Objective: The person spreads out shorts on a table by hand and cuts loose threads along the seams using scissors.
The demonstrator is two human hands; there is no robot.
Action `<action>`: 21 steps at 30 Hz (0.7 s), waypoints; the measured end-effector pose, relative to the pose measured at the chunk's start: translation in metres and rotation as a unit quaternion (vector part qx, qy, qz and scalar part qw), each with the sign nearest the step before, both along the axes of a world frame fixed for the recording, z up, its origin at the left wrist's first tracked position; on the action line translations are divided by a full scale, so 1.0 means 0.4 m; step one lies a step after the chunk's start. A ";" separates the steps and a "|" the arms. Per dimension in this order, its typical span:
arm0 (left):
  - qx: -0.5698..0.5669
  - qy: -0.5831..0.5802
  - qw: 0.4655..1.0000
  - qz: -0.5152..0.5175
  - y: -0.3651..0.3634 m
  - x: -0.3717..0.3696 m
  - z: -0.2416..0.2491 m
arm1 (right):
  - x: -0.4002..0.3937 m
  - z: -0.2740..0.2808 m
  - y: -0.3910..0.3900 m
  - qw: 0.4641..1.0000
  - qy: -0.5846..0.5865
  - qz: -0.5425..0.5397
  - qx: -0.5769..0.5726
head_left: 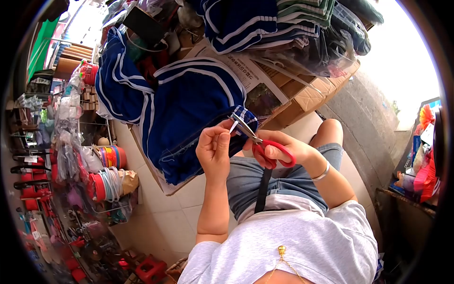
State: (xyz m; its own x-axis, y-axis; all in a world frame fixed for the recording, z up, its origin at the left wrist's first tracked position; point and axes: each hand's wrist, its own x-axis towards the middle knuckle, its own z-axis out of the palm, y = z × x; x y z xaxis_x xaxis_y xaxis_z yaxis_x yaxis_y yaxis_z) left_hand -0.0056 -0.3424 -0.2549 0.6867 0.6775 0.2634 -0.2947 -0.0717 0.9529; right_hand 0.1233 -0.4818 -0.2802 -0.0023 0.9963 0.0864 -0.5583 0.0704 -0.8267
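Observation:
Red-handled scissors (275, 152) are in my right hand (294, 147), with my fingers through the handles and the blades pointing up and left. The blades reach the end of a blue garment with white stripes (189, 102), beside a small white strip (233, 126). My left hand (213, 147) pinches that white strip between thumb and fingers, just left of the blade tips. The garment lies spread on cardboard, and its near end hangs by my hands. Loose threads show on its lower part.
Folded blue and green striped garments (265, 23) are stacked at the top, near a cardboard box (321, 90) and a printed newspaper (250, 71). Shelves with hanging goods and ribbon rolls (111, 157) stand left. Colourful packages (425, 165) are at the right.

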 end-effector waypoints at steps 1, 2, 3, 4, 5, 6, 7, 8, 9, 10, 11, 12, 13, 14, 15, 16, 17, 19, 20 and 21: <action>0.013 0.012 1.000 0.010 0.001 0.000 -0.002 | -0.001 0.003 0.004 1.000 0.004 -0.002 0.001; 0.026 0.023 0.999 0.020 0.001 -0.001 -0.003 | -0.002 0.006 0.008 1.000 0.007 -0.004 0.003; 0.025 0.024 0.999 0.020 0.002 -0.003 -0.006 | -0.004 0.007 0.010 1.000 0.008 -0.004 0.003; 0.025 0.026 0.999 0.021 0.003 -0.005 -0.008 | -0.006 0.008 0.012 1.000 0.012 -0.008 0.001; 0.024 0.029 0.999 0.021 0.004 -0.006 -0.010 | -0.008 0.009 0.014 1.000 0.016 -0.013 0.000; 0.024 0.029 0.999 0.021 0.004 -0.006 -0.010 | -0.008 0.008 0.015 1.000 0.017 -0.013 0.000; 0.024 0.031 0.999 0.024 0.004 -0.006 -0.009 | -0.008 0.008 0.015 1.000 0.020 -0.011 0.001; 0.025 0.033 0.999 0.026 0.004 -0.006 -0.009 | -0.008 0.007 0.016 1.000 0.022 -0.009 0.002; 0.024 0.033 0.999 0.025 0.004 -0.006 -0.009 | -0.009 0.004 0.017 1.000 0.023 -0.009 0.002; 0.023 0.033 0.999 0.024 0.004 -0.006 -0.008 | -0.013 -0.001 0.018 1.000 0.020 -0.017 0.008; 0.022 0.032 0.999 0.022 0.003 -0.006 -0.008 | -0.015 -0.004 0.018 0.999 0.017 -0.025 0.015; 0.022 0.032 0.999 0.022 0.004 -0.005 -0.009 | -0.017 -0.002 0.015 0.999 0.017 -0.025 0.014; 0.004 0.015 1.000 0.012 0.005 -0.003 -0.012 | -0.017 0.003 0.012 0.999 0.024 -0.030 -0.001; -0.013 -0.003 1.000 0.002 0.005 -0.003 -0.013 | -0.017 0.005 0.009 0.999 0.031 -0.035 -0.015; -0.013 -0.003 1.000 0.002 0.005 -0.004 -0.012 | -0.016 0.005 0.008 0.999 0.031 -0.035 -0.015; -0.018 0.004 1.000 0.003 0.006 -0.007 -0.010 | -0.015 0.005 0.007 0.998 0.030 -0.048 -0.015; -0.022 0.012 1.000 0.004 0.006 -0.009 -0.009 | -0.014 0.005 0.006 0.998 0.028 -0.060 -0.014; -0.010 0.010 1.000 0.010 0.005 -0.012 -0.008 | -0.012 0.000 -0.004 0.998 0.034 -0.055 0.009; 0.001 0.008 1.000 0.017 0.004 -0.014 -0.008 | -0.012 -0.004 -0.014 0.997 0.040 -0.051 0.032; 0.086 0.017 0.995 0.051 -0.006 -0.011 0.002 | -0.009 -0.007 -0.028 0.997 0.040 -0.052 0.033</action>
State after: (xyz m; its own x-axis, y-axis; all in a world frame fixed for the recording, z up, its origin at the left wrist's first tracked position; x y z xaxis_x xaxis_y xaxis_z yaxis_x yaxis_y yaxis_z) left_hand -0.0100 -0.3449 -0.2540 0.6279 0.6908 0.3585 -0.2451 -0.2617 0.9335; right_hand 0.1197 -0.4929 -0.2830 0.1108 0.9829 0.1473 -0.6083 0.1843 -0.7721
